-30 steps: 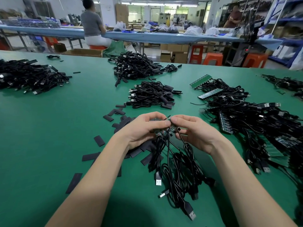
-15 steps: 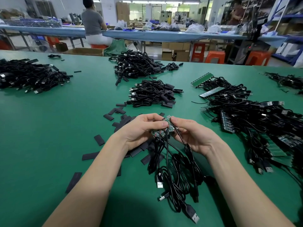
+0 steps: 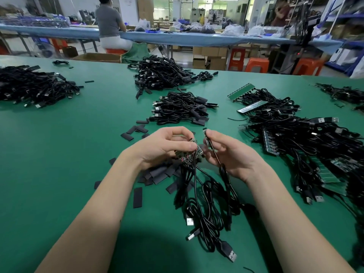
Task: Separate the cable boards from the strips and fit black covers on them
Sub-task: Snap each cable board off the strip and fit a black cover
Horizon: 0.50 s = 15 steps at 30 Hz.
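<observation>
Pinching one separated board (image 3: 206, 137) by its edges, the right hand (image 3: 231, 154) has its grip closed on that single piece, its cable (image 3: 224, 174) trailing down. The left hand (image 3: 163, 146) grips the remaining cluster of boards (image 3: 189, 154), several, too bunched to count. Both are held above the tabletop (image 3: 59, 164) near its middle. Boards look light, stiff and brittle at the solder joints, so hold edges, not wires. Loose black covers (image 3: 137, 197) number dozens; soft, thin sleeves.
</observation>
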Tool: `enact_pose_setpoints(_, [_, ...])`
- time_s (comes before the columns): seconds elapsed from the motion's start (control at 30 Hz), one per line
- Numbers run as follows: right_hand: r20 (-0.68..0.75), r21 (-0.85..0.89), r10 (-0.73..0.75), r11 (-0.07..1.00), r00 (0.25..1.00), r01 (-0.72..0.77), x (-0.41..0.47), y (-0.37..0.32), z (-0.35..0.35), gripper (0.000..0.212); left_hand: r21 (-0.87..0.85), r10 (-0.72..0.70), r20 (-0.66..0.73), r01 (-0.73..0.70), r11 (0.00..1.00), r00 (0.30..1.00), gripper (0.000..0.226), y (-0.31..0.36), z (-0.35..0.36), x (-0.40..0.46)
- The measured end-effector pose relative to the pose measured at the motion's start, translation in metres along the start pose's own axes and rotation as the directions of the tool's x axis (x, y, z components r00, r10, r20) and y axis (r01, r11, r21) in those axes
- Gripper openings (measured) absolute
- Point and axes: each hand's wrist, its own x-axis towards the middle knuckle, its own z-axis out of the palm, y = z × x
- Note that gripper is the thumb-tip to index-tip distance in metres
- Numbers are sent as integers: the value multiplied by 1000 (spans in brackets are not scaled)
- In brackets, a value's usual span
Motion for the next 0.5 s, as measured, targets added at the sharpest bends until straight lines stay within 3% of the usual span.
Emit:
enact_pose_setpoints(0.1, [-142,-94,-49,995,989,36,4,-3,-5,11,459,87,-159,-5,888,983,34,6,1,2])
enact_pose_setpoints(0.17, [-215,-127,-88,990,973,61,7,-4,-7,9,534,187,-219,-42,844,958,31,9,9,7])
enact_pose_setpoints(0.2, [-235,-126,-107,989,966,79,9,-5,-7,8,471,190,-215,-69,880,958,28,10,14,9])
enact_pose_setpoints(0.3, [-249,-51,-128,992,960,119,11,-5,-5,10,66,76,-166,-66,996,983,23,5,33,16])
enact_pose_setpoints(0.43, [-238,83,-122,986,964,146,12,-4,-5,11,-217,13,-256,-71,974,967,20,-4,41,21])
enact_pose_setpoints(0.5, [-270,20,-182,981,946,195,16,2,-9,11,-316,-33,-308,-69,946,951,20,-7,37,22])
